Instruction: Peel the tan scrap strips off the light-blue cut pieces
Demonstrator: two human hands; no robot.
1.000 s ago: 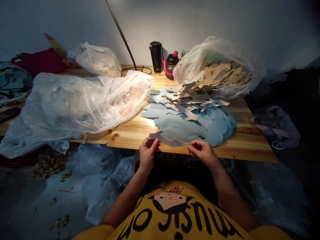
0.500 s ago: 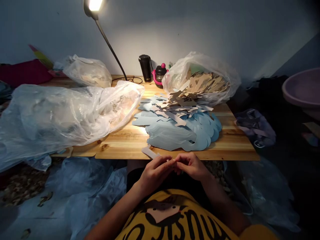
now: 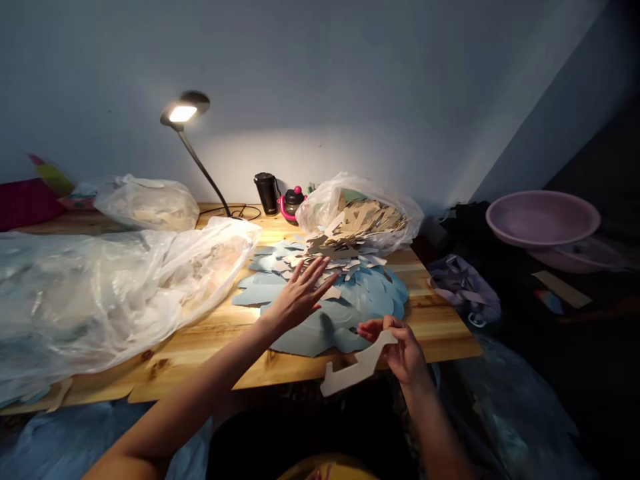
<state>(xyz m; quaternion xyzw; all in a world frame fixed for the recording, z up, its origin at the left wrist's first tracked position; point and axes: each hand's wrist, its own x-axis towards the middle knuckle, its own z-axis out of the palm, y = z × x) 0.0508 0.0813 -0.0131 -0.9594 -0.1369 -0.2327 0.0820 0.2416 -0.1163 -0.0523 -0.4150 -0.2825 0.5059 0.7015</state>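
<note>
My right hand pinches one end of a pale, irregularly cut paper piece, which hangs down to the left past the table's front edge. Over the pile, my left hand reaches out flat with its fingers extended and nothing in it. Whether its fingertips touch the pieces below, I cannot tell. Beneath it lie stacked light-blue cut sheets. Loose tan and whitish paper strips spill onto them from an open clear plastic bag.
A large stuffed plastic bag covers the table's left side, with a smaller bag behind. A lit desk lamp, a black tumbler and a black-and-pink bottle stand at the back. A pink basin is off to the right.
My hands have parted from together at the table edge. The left has gone forward over the pile; the right has moved right with the paper piece. The view has tilted up and turned right.
</note>
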